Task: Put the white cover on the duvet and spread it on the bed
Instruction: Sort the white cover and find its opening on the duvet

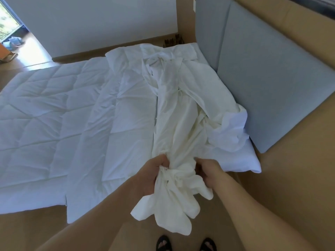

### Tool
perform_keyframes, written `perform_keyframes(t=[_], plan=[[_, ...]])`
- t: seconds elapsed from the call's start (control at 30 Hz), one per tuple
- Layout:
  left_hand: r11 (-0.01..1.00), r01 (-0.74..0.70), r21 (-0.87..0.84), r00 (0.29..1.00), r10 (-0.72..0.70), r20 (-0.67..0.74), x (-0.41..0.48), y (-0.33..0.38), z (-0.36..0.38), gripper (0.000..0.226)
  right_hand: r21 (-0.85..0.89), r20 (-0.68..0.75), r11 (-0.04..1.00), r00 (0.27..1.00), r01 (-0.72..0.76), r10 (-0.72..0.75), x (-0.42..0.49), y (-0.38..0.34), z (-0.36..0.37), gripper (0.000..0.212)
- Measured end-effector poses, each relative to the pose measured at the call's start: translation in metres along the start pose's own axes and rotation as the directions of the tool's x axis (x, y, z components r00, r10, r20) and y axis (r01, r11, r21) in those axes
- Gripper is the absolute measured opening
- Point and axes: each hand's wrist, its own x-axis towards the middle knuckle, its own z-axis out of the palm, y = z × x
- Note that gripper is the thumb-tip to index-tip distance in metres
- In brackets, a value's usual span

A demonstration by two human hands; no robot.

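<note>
The white cover [178, 113] lies bunched in a long crumpled rope across the head end of the bed, from the far side toward me. My left hand [154, 175] grips its near end from the left. My right hand [208, 173] grips the same gathered end from the right. Loose folds of the cover hang down below my hands over the bed's edge. The quilted white duvet [45, 124] lies flat over the left part of the bed, its near corner hanging off. A white pillow [233, 156] lies under the cover by the headboard.
A grey padded headboard [272, 87] runs along the right against a tan wall. The wooden floor [27, 230] shows at the near side, with my sandalled feet at the bottom. A white wall stands beyond the bed, and a bright doorway [10, 33] opens at the far left.
</note>
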Motion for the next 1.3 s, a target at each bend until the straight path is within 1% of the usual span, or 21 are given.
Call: perform_keyframes(t=[0.07, 0.1, 0.17, 0.23, 0.33, 0.4, 0.43, 0.5, 0.57, 0.67, 0.8, 0.87, 0.93, 0.97, 1.03, 1.07, 1.1, 1.17, 1.2, 1.23, 1.3], plan=[[1.000, 0.009, 0.008, 0.998, -0.008, -0.063, 0.002, 0.004, -0.004, 0.053, -0.057, -0.090, 0.992, 0.989, 0.109, -0.114, -0.003, -0.010, -0.001, 0.018], [1.000, 0.005, 0.017, 0.996, -0.004, -0.085, 0.002, 0.007, -0.006, 0.058, -0.137, -0.128, 0.975, 0.973, 0.176, -0.193, -0.010, -0.018, -0.004, 0.012], [0.998, 0.021, 0.058, 0.993, -0.014, -0.118, 0.000, 0.011, -0.006, 0.070, -0.272, -0.134, 0.909, 0.923, 0.316, -0.361, -0.031, -0.035, -0.011, 0.013], [0.996, 0.014, 0.092, 0.987, 0.001, -0.163, 0.002, 0.015, -0.002, 0.061, -0.335, -0.034, 0.811, 0.854, 0.480, -0.520, -0.064, -0.051, -0.013, 0.016], [0.996, -0.077, 0.053, 0.967, 0.088, -0.239, 0.010, 0.024, 0.009, 0.046, -0.344, 0.231, 0.623, 0.706, 0.703, -0.670, -0.119, -0.060, -0.005, 0.022], [0.984, -0.171, 0.038, 0.952, 0.175, -0.249, 0.013, 0.033, 0.020, 0.043, -0.375, 0.375, 0.517, 0.636, 0.770, -0.675, -0.140, -0.054, 0.007, 0.025], [0.980, -0.193, 0.045, 0.956, 0.199, -0.215, 0.011, 0.036, 0.026, 0.043, -0.419, 0.399, 0.454, 0.609, 0.786, -0.686, -0.141, -0.048, 0.013, 0.027], [0.981, -0.169, 0.094, 0.978, 0.178, -0.105, 0.003, 0.037, 0.038, 0.043, -0.542, 0.366, 0.332, 0.572, 0.772, -0.734, -0.133, -0.037, 0.021, 0.029], [0.985, -0.090, 0.147, 0.996, 0.093, -0.013, -0.003, 0.033, 0.041, 0.048, -0.610, 0.368, 0.278, 0.576, 0.742, -0.729, -0.123, -0.028, 0.023, 0.029], [0.984, -0.071, 0.165, 0.997, 0.073, -0.006, 0.000, 0.030, 0.038, 0.053, -0.622, 0.448, 0.319, 0.660, 0.715, -0.603, -0.116, -0.017, 0.022, 0.025], [0.985, -0.118, 0.126, 0.985, 0.132, -0.114, 0.004, 0.029, 0.023, 0.045, -0.684, 0.442, 0.373, 0.763, 0.627, -0.471, -0.110, -0.021, 0.009, 0.026], [0.990, -0.102, 0.092, 0.985, 0.114, -0.129, 0.004, 0.029, 0.014, 0.050, -0.667, 0.482, 0.420, 0.786, 0.616, -0.387, -0.111, -0.024, 0.006, 0.024], [0.992, -0.096, 0.087, 0.985, 0.107, -0.134, 0.000, 0.032, 0.006, 0.052, -0.604, 0.504, 0.513, 0.791, 0.610, -0.347, -0.115, -0.027, 0.009, 0.028], [0.993, -0.096, 0.074, 0.986, 0.105, -0.130, -0.003, 0.034, 0.002, 0.051, -0.546, 0.464, 0.587, 0.799, 0.598, -0.382, -0.112, -0.028, 0.011, 0.031], [0.995, -0.084, 0.044, 0.991, 0.088, -0.101, -0.007, 0.038, -0.004, 0.050, -0.440, 0.233, 0.721, 0.843, 0.536, -0.485, -0.096, -0.034, 0.016, 0.026], [0.996, -0.079, 0.041, 0.993, 0.082, -0.083, -0.008, 0.039, -0.006, 0.050, -0.470, 0.118, 0.732, 0.856, 0.494, -0.503, -0.085, -0.035, 0.018, 0.019], [0.996, -0.073, 0.042, 0.995, 0.076, -0.068, -0.009, 0.039, -0.006, 0.050, -0.541, 0.057, 0.718, 0.871, 0.437, -0.487, -0.078, -0.034, 0.022, 0.020], [0.995, -0.067, 0.068, 0.997, 0.069, -0.035, -0.010, 0.040, -0.004, 0.048, -0.634, 0.078, 0.696, 0.923, 0.338, -0.377, -0.069, -0.024, 0.033, 0.040], [0.993, -0.064, 0.096, 0.997, 0.067, -0.027, -0.011, 0.041, -0.002, 0.044, -0.640, 0.098, 0.703, 0.941, 0.309, -0.325, -0.065, -0.021, 0.037, 0.041], [0.989, -0.063, 0.131, 0.998, 0.066, -0.023, -0.012, 0.043, -0.001, 0.041, -0.627, 0.129, 0.721, 0.952, 0.296, -0.279, -0.063, -0.020, 0.041, 0.036], [0.974, -0.072, 0.217, 0.995, 0.084, -0.050, -0.012, 0.047, -0.004, 0.039, -0.481, 0.218, 0.838, 0.961, 0.257, -0.169, -0.067, -0.019, 0.042, 0.025]])
